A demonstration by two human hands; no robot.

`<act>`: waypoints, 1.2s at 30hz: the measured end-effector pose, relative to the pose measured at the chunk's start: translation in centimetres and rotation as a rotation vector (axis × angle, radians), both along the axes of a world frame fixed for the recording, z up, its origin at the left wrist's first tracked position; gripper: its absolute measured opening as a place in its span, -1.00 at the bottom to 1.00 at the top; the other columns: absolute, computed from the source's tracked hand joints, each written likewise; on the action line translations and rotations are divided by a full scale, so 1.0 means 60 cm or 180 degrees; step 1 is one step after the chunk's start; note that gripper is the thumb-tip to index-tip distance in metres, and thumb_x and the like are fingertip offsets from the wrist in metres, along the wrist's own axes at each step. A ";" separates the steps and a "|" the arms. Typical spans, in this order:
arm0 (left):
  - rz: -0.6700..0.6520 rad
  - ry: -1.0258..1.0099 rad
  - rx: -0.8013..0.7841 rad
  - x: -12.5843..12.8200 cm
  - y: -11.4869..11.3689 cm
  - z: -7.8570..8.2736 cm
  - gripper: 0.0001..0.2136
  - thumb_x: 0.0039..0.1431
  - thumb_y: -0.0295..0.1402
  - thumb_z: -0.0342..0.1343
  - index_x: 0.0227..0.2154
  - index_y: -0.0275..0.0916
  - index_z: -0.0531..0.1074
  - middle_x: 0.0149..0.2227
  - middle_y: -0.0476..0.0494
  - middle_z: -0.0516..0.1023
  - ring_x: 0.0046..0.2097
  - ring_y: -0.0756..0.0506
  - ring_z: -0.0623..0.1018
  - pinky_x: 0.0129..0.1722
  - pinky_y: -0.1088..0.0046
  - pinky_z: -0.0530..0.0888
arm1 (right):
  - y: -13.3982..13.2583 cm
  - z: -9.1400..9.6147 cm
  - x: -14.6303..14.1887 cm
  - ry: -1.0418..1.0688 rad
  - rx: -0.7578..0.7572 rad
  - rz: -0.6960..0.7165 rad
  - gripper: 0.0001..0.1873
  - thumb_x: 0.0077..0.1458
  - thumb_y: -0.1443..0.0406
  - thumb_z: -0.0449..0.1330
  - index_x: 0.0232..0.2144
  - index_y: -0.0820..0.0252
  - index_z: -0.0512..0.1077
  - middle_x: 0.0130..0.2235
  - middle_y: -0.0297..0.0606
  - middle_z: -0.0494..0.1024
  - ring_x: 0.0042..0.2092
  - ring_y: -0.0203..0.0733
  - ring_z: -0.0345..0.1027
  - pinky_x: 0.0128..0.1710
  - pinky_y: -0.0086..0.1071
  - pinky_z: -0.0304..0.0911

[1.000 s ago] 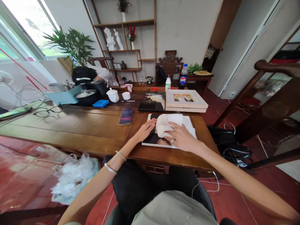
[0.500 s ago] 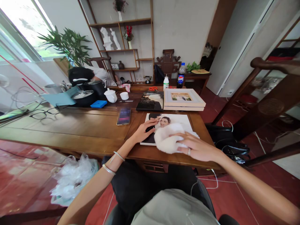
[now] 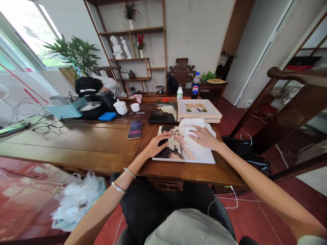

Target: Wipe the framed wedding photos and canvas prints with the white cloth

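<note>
A large photo print [image 3: 178, 151] lies flat on the wooden table [image 3: 84, 143] in front of me. My left hand [image 3: 155, 144] rests on its left edge with fingers spread, pressing it down. My right hand [image 3: 204, 137] lies flat on a white cloth [image 3: 190, 127], which covers the print's far right corner. A ring shows on that hand.
Behind the print lie a dark photo board [image 3: 163, 112] and a stack of white picture frames [image 3: 198, 110]. A phone [image 3: 135, 129] lies to the left, with glasses [image 3: 44, 128], pots [image 3: 89, 109] and cups further left. A plastic bag [image 3: 76, 199] sits on the floor.
My right hand has slid the white cloth from the print's near right edge up to its far right corner. The left hand has stayed on the print's left edge.
</note>
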State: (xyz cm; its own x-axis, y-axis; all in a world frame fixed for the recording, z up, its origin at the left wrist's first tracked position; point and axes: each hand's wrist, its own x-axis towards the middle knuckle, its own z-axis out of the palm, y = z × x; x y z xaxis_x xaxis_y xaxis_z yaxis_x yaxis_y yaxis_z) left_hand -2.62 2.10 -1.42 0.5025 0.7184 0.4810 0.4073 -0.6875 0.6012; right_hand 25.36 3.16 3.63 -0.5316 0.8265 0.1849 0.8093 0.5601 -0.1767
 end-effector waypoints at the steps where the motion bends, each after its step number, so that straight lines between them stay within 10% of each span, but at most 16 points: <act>1: 0.0005 -0.0006 0.0000 0.000 0.000 -0.001 -0.68 0.22 -0.25 0.02 0.01 -0.18 0.41 0.13 -0.21 0.39 0.22 -0.17 0.30 0.23 0.12 0.17 | -0.022 0.002 0.001 -0.0034 0.0011 0.0122 -0.57 0.27 0.11 -0.11 -0.02 0.16 0.41 0.23 -0.04 0.20 0.24 0.06 0.02 0.10 0.07 0.02; 9: 0.0028 -0.0013 -0.0033 0.001 -0.001 0.000 -0.67 0.22 -0.25 0.03 0.01 -0.17 0.41 0.14 -0.19 0.38 0.23 -0.17 0.28 0.23 0.13 0.17 | -0.190 0.024 0.015 -0.0147 -0.0153 0.1022 -0.62 0.25 0.12 -0.04 -0.33 0.18 0.50 0.20 -0.01 0.24 0.26 0.07 -0.02 0.11 0.11 -0.01; 23: -0.0061 -0.0048 0.0042 -0.001 0.003 -0.006 -0.69 0.22 -0.27 0.03 0.01 -0.18 0.40 0.14 -0.23 0.37 0.21 -0.18 0.30 0.23 0.09 0.17 | 0.063 -0.008 0.005 0.0219 -0.0242 0.0143 -0.44 0.25 -0.01 -0.15 0.08 0.15 0.35 0.18 -0.10 0.29 0.25 0.06 0.00 0.17 -0.02 -0.03; 36: 0.0008 -0.0037 0.0011 0.001 0.003 -0.005 -0.69 0.21 -0.26 0.05 -0.01 -0.19 0.42 0.13 -0.21 0.39 0.22 -0.19 0.28 0.23 0.10 0.17 | -0.223 0.031 0.007 0.0213 -0.0617 0.1092 -0.67 0.22 0.13 0.03 -0.36 0.17 0.51 0.21 -0.05 0.24 0.26 0.06 -0.04 0.14 0.04 -0.02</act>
State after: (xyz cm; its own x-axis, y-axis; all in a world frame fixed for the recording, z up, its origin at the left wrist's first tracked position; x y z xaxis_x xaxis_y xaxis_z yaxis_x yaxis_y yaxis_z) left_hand -2.56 2.27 -1.74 0.4950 0.7180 0.4893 0.4020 -0.6885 0.6036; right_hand 25.76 -10.20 5.48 -0.7749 0.6261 0.0866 0.5643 0.7470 -0.3515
